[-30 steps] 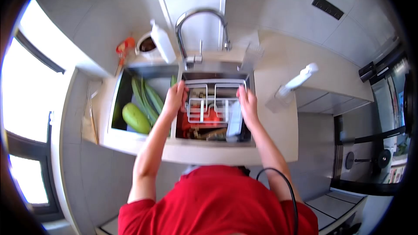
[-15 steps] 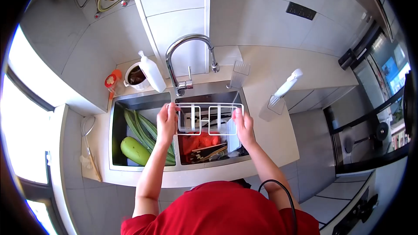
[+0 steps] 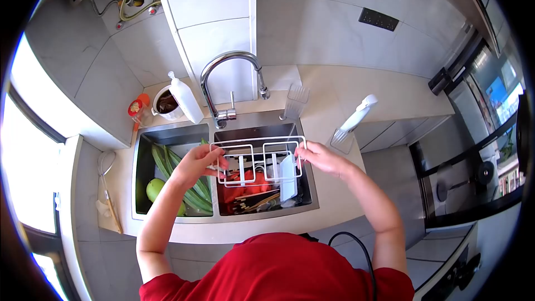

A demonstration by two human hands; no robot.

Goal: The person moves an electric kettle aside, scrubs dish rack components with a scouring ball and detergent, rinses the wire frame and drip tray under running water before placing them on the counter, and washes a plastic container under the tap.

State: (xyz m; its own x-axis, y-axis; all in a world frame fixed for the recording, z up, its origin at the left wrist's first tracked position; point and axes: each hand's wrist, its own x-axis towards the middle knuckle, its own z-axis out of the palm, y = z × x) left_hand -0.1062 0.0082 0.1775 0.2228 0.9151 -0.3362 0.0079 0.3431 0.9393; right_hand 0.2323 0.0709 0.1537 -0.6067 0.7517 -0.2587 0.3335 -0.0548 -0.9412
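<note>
1. Left hand: fingers curled at the left end of a white wire rack, apparently grasping it; tips partly hidden, so exact contact cannot be told
2. Right hand: thumb and fingers closed about the rack's right end, near its upper corner
3. White wire rack: spans both hands, over the right basin; cannot tell whether its underside touches anything below
4. Right basin contents: crumpled red item, thin sticks near the front, pale blue board tilted at right
5. Left basin: long green vegetables, plus a rounded green one partly behind the left forearm
6. Bench behind sink: white bottle leaning beside a white pot; chrome tap between basins, at the back
</note>
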